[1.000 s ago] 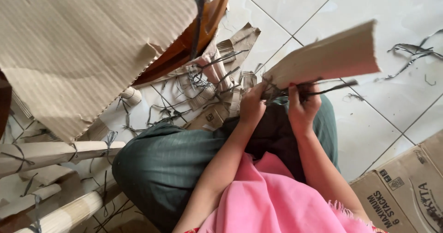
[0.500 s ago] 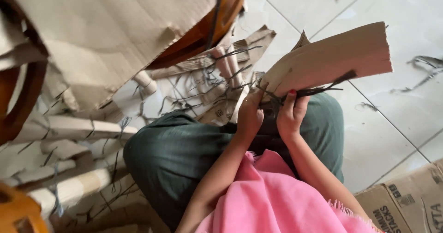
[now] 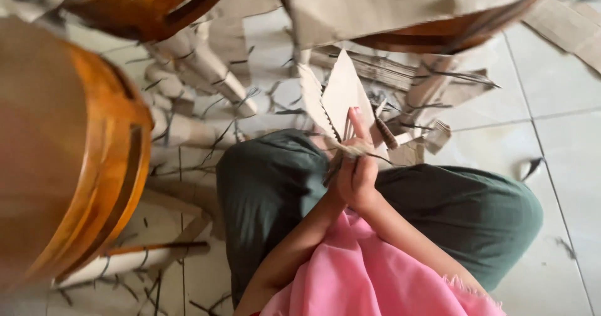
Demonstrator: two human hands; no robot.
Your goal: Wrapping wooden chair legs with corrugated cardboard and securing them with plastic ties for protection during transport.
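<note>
- A big sheet of brown cardboard (image 3: 400, 6) hung above the hands, its top cut off by the frame; no label showed on it.
- The right hand (image 3: 362, 169) clenched the base of a folded cardboard piece (image 3: 341, 97) and some dark strips (image 3: 335, 163).
- The left hand lay hidden behind the right one, so its grip could not be told.
- The cardboard piece stood just above the hands, long axis upright, tip pointing away from the person.

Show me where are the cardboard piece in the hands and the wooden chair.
cardboard piece (image 3: 343, 94), head view, on its flat pale face.
wooden chair (image 3: 116, 166), head view, on its curved orange rim.
</note>
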